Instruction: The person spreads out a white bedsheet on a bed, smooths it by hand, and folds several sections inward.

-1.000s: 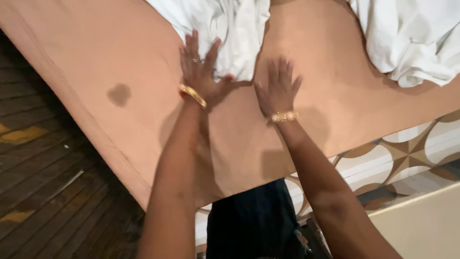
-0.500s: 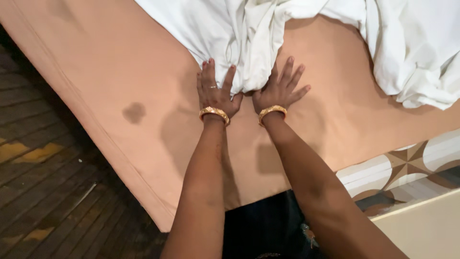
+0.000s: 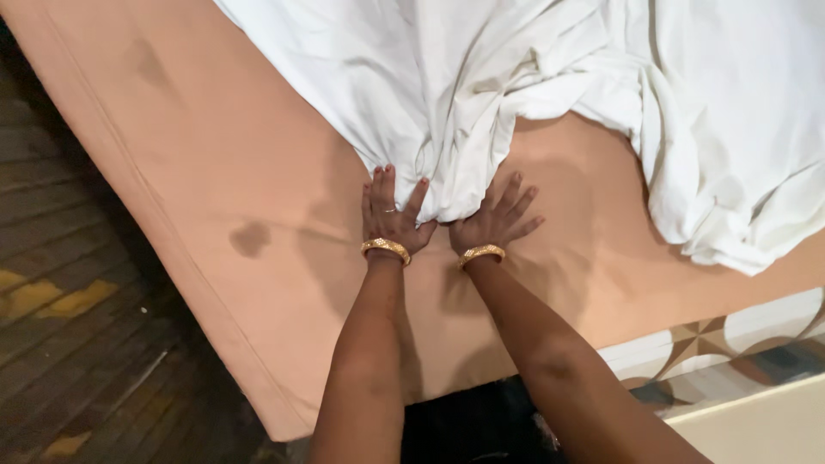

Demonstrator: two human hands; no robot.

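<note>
Down on the peach bedsheet (image 3: 215, 155), both hands lie flat with fingers spread, side by side and nearly touching at the thumbs. Left hand (image 3: 391, 215) presses its open palm at the lower edge of the crumpled white sheet (image 3: 447, 94), gripping nothing; right hand (image 3: 494, 222) does likewise, its fingertips tucked just under the bunched white folds. Each wrist wears a gold bangle (image 3: 386, 249). A dark stain (image 3: 249, 238) marks the peach cloth left of the hands.
</note>
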